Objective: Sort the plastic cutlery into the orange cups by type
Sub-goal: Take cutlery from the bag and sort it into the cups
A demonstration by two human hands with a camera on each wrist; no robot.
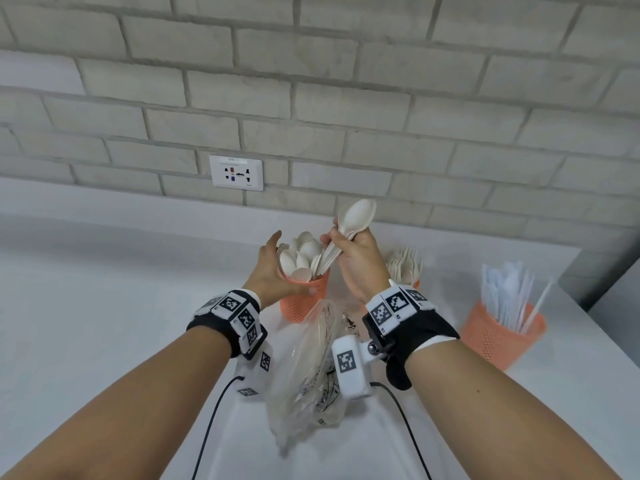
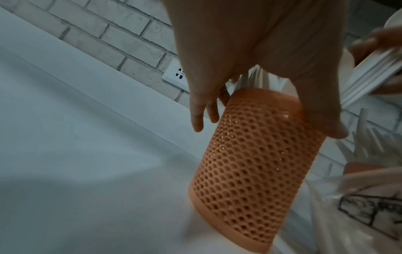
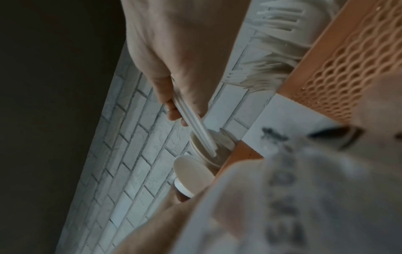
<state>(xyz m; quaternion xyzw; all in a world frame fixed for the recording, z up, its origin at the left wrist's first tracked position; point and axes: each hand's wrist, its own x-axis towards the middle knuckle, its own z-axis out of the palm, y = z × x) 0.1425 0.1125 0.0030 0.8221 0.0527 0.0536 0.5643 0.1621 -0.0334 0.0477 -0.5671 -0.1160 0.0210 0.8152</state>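
My left hand [image 1: 268, 271] holds an orange mesh cup [image 1: 304, 306] full of beige plastic spoons [image 1: 301, 258], thumb across its near side and fingers [image 2: 200, 111] along the far side. The cup [image 2: 250, 163] stands on the white counter. My right hand [image 1: 358, 261] grips a bundle of beige spoons [image 1: 358, 213], bowls up and handles [image 3: 195, 127] slanting down into that cup's mouth. Behind the right hand stands a second orange cup [image 3: 352, 68] holding beige forks [image 1: 405, 266].
A third orange cup [image 1: 498, 337] with white cutlery and a straw stands at the right, near the counter's edge. A crumpled clear plastic bag [image 1: 308, 375] lies between my forearms. The brick wall carries a socket plate [image 1: 236, 173] behind the counter.
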